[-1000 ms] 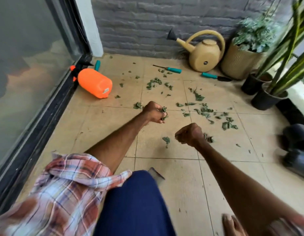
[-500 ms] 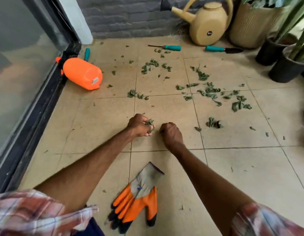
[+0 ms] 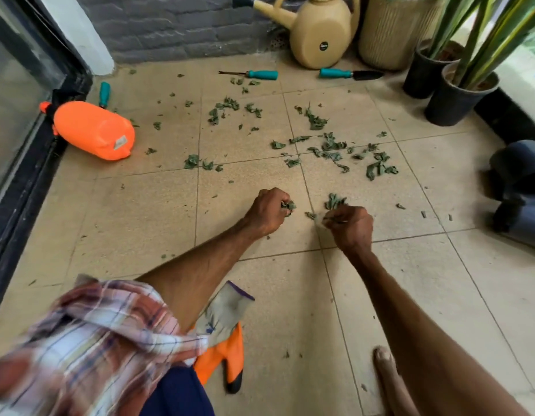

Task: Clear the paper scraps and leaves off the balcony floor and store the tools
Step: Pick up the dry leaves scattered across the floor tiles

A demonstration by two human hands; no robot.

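Note:
Green leaf scraps [image 3: 326,145] lie scattered over the beige tiled floor [image 3: 146,211] ahead of me. My left hand [image 3: 267,211] is curled round a small bunch of leaves [image 3: 288,205] just above the tiles. My right hand [image 3: 348,225] pinches a pale scrap, its fingertips at a clump of leaves [image 3: 335,201] on the floor. Three teal-handled tools lie about: a hand fork [image 3: 254,74], a trowel [image 3: 350,74] and one [image 3: 104,93] by the door frame.
An orange sprayer bottle [image 3: 93,130] lies on its side at the left by the glass door. A beige watering can [image 3: 317,28] and potted plants [image 3: 458,94] stand at the back right. An orange work glove [image 3: 224,340] lies near my knee. Dark slippers [image 3: 521,190] sit at the right.
Both hands have moved right; the right hand has reached the leaf clump and now pinches a scrap. The left hand keeps its bunch of leaves. The view has shifted right.

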